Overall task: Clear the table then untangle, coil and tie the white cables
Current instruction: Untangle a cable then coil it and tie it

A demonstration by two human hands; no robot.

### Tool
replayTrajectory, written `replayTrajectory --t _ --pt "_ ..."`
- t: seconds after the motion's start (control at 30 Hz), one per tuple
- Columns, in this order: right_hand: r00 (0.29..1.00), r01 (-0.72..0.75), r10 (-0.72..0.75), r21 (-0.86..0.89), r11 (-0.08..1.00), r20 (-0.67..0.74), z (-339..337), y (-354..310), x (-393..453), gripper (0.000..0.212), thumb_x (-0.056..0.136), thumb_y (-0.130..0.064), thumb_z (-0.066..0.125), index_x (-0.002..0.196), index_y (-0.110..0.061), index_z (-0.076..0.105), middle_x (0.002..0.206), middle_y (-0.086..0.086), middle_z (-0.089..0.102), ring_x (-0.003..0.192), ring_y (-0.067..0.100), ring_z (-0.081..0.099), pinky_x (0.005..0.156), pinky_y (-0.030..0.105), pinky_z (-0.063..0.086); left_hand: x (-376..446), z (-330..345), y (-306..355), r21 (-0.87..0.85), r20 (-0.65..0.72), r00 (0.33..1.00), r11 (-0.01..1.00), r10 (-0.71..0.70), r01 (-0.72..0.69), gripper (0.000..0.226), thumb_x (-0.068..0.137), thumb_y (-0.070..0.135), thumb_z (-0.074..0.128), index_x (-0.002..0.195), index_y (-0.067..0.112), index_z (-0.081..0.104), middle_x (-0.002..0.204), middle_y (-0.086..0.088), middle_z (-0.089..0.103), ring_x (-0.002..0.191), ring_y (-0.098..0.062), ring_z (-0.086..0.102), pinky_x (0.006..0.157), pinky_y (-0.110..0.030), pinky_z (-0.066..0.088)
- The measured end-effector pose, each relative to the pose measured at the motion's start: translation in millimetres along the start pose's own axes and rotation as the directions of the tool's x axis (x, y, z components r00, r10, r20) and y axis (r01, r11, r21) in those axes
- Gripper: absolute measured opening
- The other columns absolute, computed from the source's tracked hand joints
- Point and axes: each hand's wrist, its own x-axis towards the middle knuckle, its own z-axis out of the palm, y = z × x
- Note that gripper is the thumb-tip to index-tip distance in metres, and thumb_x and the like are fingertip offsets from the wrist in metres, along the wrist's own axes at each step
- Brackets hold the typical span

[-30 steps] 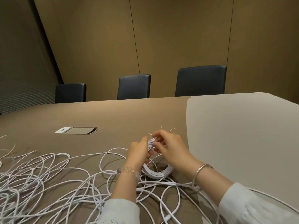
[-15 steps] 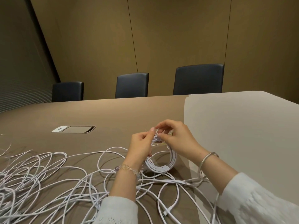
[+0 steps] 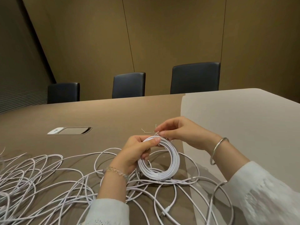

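A tight round coil of white cable (image 3: 168,169) stands upright just above the table. My left hand (image 3: 138,151) grips its upper left rim, thumb on top. My right hand (image 3: 178,132) pinches a thin wire twist tie (image 3: 148,131) at the coil's top; the tie's loose ends stick up and to the left. A second tie wraps the coil's bottom. A large tangle of loose white cables (image 3: 37,184) spreads over the brown table (image 3: 113,114) to the left and under my arms.
A recessed socket panel (image 3: 69,130) sits in the table at the left. A paler table section (image 3: 235,120) lies to the right. Three dark chairs (image 3: 194,77) line the far edge before a wooden wall. A cable plug (image 3: 164,211) lies near the front.
The coil has been turned to face me more fully and lifted a little. My right hand has drawn the tie's ends out at the coil's top.
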Motion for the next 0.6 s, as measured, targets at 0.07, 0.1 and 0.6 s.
replayTrajectory --t 0.07,0.1,0.6 --pt "1.000 -0.013 0.014 -0.044 0.999 0.016 -0.7 -2.1 -0.3 0.013 0.088 -0.016 0.070 0.099 -0.013 0.075 0.089 0.004 0.075 0.083 0.019 0.069 0.078 0.029 0.057 -0.3 -0.8 -0.3 0.016 0.014 1.000 1.000 -0.014 0.013 0.038 0.069 0.027 0.077 0.095 -0.001 0.076 0.090 -0.023 0.062 0.038 -0.006 0.027 0.036 -0.016 0.032" --pt "1.000 -0.013 0.015 -0.055 0.998 0.024 -0.8 -3.0 -0.5 0.012 0.087 -0.016 0.071 0.097 -0.012 0.075 0.088 0.006 0.075 0.080 0.019 0.068 0.077 0.029 0.057 -0.8 -0.8 0.2 0.019 0.021 1.000 1.000 -0.021 0.021 0.037 0.069 0.027 0.078 0.093 -0.001 0.076 0.087 -0.021 0.058 0.038 -0.006 0.026 0.036 -0.017 0.032" --pt "0.942 0.307 -0.336 -0.363 0.880 -0.017 11.2 -35.9 -8.4 0.005 0.084 -0.013 0.073 0.087 -0.013 0.076 0.083 -0.005 0.071 0.078 0.010 0.066 0.075 0.025 0.056 -8.1 -15.3 10.2 -0.320 0.218 0.961 0.917 -0.172 0.237 0.026 0.084 0.029 0.061 0.080 0.009 0.077 0.073 -0.015 0.071 0.029 0.000 0.028 0.033 -0.012 0.024"
